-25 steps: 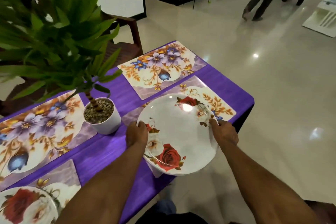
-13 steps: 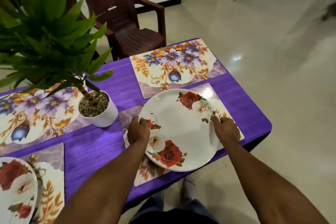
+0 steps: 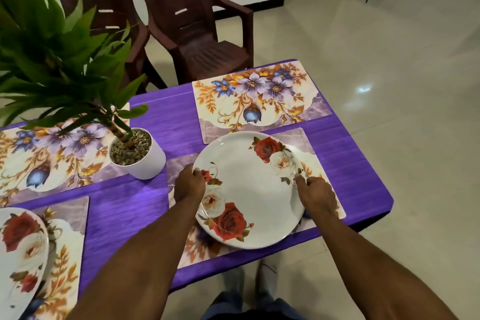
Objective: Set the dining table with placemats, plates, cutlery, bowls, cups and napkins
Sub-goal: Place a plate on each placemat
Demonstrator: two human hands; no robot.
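Note:
A white plate with red roses point(image 3: 249, 189) lies over the near right placemat point(image 3: 309, 143) on the purple table point(image 3: 130, 210). My left hand point(image 3: 189, 184) grips the plate's left rim and my right hand point(image 3: 315, 193) grips its right rim. A bare floral placemat point(image 3: 257, 96) lies just beyond it. At the far left, a second rose plate point(image 3: 20, 254) sits on another placemat point(image 3: 65, 249), and a further floral placemat point(image 3: 52, 156) lies behind that.
A potted green plant in a white pot point(image 3: 140, 156) stands left of the held plate. Two brown plastic chairs point(image 3: 192, 23) stand behind the table. The table's right edge point(image 3: 374, 171) drops to a glossy tiled floor.
The plate has come down from above the table edge onto the near right placemat, both hands staying on its rim. My view has swung so that the chairs show.

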